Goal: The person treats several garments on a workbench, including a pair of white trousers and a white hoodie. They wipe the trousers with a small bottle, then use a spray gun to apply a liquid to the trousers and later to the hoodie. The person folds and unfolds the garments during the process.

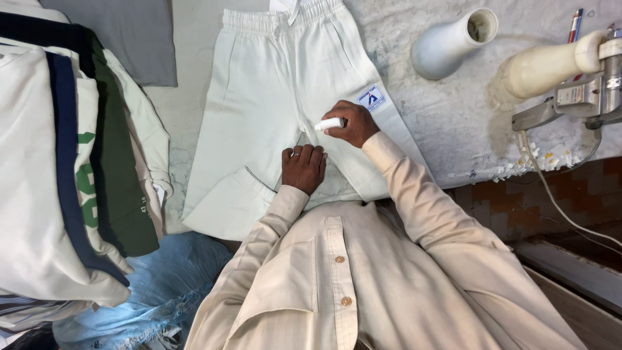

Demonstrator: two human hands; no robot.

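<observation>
Here, two hands work on a pair of cream trousers spread flat on a white table.

The left hand lies palm-down, fingers together, pressing the fabric near the crotch seam. At its one o'clock, the right hand is clamped around a small white stick, whose tip points toward nine o'clock onto the cloth. A blue-and-white label sits just at the right hand's one o'clock. A white vase-shaped cone lies farther off at two o'clock; stacked garments fill the nine o'clock side.
</observation>
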